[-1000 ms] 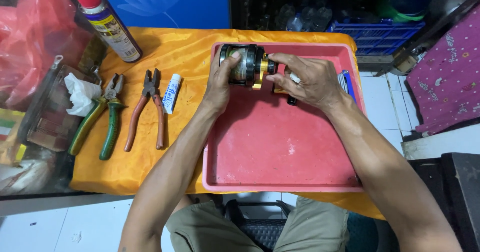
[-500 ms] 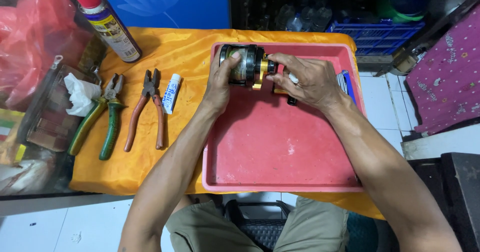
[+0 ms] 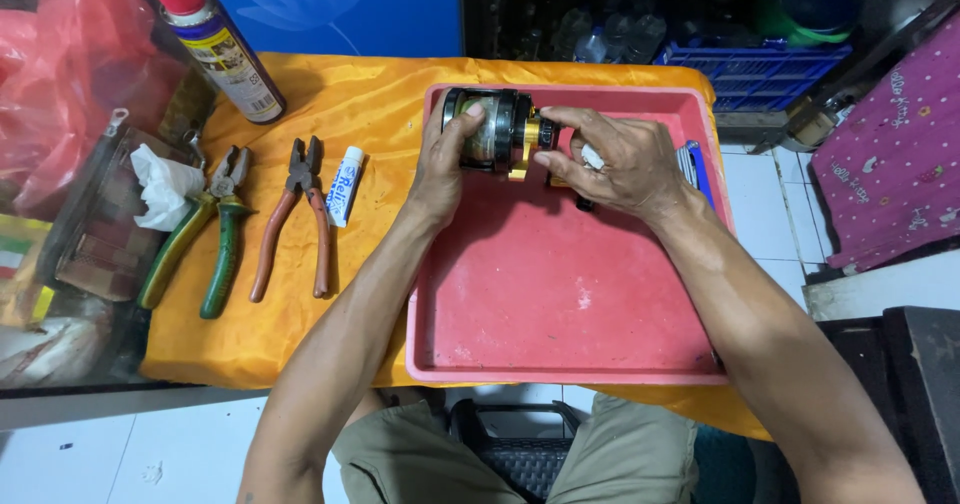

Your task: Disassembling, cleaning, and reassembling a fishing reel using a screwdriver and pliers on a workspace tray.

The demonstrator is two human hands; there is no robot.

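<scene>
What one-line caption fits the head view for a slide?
Both hands, left hand and right hand, grip a black-and-gold fishing reel over a red tray, with pliers lying beside it.

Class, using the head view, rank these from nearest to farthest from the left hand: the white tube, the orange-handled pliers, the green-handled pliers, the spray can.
1. White tube, just left of the left hand.
2. Orange-handled pliers, further left.
3. Spray can at the far corner and green-handled pliers: too close to call.

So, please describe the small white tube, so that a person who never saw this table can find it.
Start at the orange cloth covering the table, left of the red tray. Two pliers lie there side by side, and the small white tube lies just right of the orange-handled pliers. It is the only white, stubby thing among the long tools.
</scene>
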